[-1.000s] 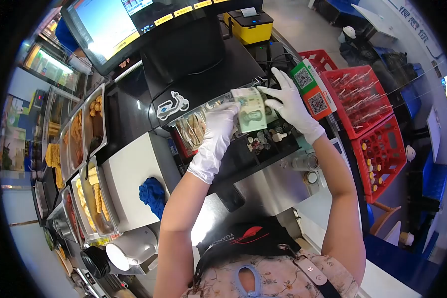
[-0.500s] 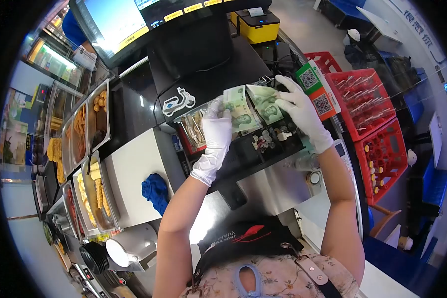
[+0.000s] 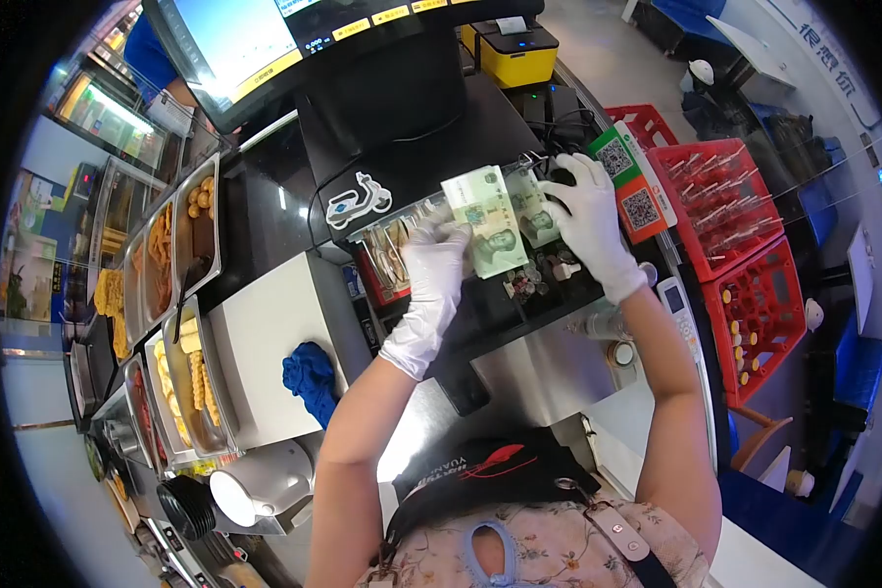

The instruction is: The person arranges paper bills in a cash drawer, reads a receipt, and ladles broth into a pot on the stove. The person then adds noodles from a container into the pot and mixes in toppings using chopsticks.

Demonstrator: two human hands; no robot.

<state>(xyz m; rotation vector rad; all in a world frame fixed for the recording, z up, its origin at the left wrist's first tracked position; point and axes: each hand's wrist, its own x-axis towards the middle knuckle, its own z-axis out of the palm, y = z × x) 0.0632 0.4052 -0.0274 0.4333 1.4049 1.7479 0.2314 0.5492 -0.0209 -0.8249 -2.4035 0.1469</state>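
Over an open cash drawer [image 3: 470, 318], my white-gloved left hand [image 3: 433, 263] holds green banknotes [image 3: 490, 223] by their left side, fingers closed on them. At the drawer's right side, my gloved right hand [image 3: 588, 216] is curled, its fingertips against another green banknote [image 3: 535, 208] that lies in a compartment. Thumb and fingers of this hand form a loose arch. Other notes [image 3: 390, 250] fill the left compartment beside my left hand. Coins [image 3: 527, 282] sit in the front compartments below the held notes.
A monitor [image 3: 255, 49] and a yellow printer [image 3: 517, 59] stand behind the drawer. QR code cards [image 3: 629, 181] and red crates [image 3: 720, 201] are at the right. Food trays [image 3: 198, 220] and a blue cloth [image 3: 310, 377] lie to the left.
The banknotes in my left hand have moved slightly right and lie flatter. My right hand has drawn its fingers in, and the right-hand note sits lower and partly behind the held ones.
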